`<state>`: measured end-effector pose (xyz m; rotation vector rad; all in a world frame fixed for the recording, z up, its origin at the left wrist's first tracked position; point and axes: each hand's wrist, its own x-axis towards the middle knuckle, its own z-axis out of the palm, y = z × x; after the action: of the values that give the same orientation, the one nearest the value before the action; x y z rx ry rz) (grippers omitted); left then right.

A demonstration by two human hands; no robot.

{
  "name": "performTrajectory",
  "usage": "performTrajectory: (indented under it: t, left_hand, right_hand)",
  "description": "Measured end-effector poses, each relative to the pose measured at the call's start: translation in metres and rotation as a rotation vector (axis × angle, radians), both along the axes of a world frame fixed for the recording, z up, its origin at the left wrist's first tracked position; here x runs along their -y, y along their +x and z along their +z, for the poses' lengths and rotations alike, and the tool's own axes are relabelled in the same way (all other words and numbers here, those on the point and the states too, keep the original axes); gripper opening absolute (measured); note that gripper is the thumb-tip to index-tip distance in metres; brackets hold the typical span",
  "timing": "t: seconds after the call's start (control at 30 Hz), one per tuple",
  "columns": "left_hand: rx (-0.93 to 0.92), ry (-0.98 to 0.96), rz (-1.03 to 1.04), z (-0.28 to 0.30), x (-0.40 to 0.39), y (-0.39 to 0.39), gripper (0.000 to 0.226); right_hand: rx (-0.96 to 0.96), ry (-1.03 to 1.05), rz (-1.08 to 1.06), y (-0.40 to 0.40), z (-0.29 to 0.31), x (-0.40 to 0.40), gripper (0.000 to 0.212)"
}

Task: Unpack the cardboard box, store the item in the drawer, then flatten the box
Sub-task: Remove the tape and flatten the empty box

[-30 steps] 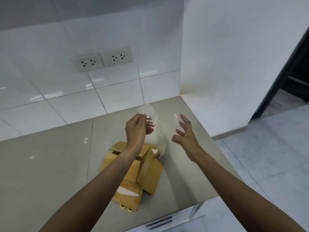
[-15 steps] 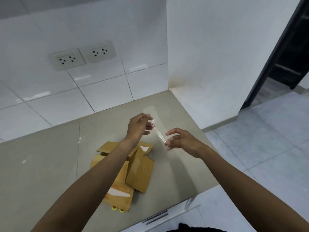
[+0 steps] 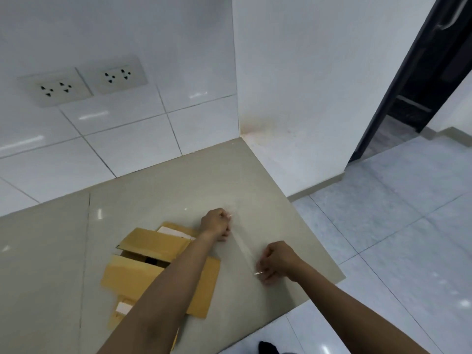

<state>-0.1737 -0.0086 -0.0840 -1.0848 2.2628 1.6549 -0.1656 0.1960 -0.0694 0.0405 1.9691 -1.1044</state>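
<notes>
A brown cardboard box [image 3: 143,261] lies on the beige counter [image 3: 178,195] with its flaps open, partly hidden under my left forearm. A dark gap shows inside it; its contents cannot be made out. A strip of clear tape [image 3: 244,249] stretches between both hands, low over the counter, to the right of the box. My left hand [image 3: 217,224] pinches its far end. The near end is pinched in my right hand [image 3: 277,261], close to the counter's right edge.
White tiled wall with two power sockets [image 3: 84,81] rises behind the counter. A white side wall [image 3: 306,98] meets the counter's far right corner. Grey tiled floor [image 3: 396,238] lies to the right, with a dark doorway [image 3: 421,93] beyond it.
My right hand took hold of the tape's free end. Both hands then moved apart and down toward the counter, pulling the strip straight. The view has shifted rightward.
</notes>
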Motion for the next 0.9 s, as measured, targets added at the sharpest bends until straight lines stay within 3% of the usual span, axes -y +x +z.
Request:
performTrajectory:
  t: [0.2,0.43,0.5,0.6,0.67,0.73,0.8,0.9]
  left_hand:
    - [0.051,-0.355,-0.173,0.006,-0.003,-0.005,0.007]
    - [0.103,-0.597,-0.274,0.001,0.000,-0.004,0.037]
    - [0.135,-0.650,-0.276,0.003,0.002,-0.003,0.050]
    - [0.122,-1.085,-0.401,0.006,-0.003,0.001,0.062]
    - [0.048,-1.300,-0.516,0.007,-0.009,0.004,0.052]
    - [0.009,-1.392,-0.650,0.008,-0.014,0.009,0.037]
    - [0.026,-1.439,-0.772,0.005,-0.014,0.012,0.024]
    - [0.147,-1.418,-0.797,0.001,-0.011,0.013,0.025]
  right_hand:
    - [-0.025,0.105,-0.013,-0.002,-0.001,0.007,0.026]
    - [-0.052,0.265,0.095,-0.001,0.002,0.017,0.019]
    - [-0.176,0.391,0.183,0.000,0.008,0.020,0.020]
    - [-0.569,0.792,0.438,0.001,0.015,0.023,0.064]
    - [-0.847,0.893,0.557,0.006,0.014,0.029,0.062]
    - [-1.045,0.816,0.657,0.013,0.006,0.034,0.054]
    - [-1.158,0.730,0.698,0.023,0.001,0.033,0.044]
    - [-0.936,0.784,0.749,0.029,0.002,0.026,0.027]
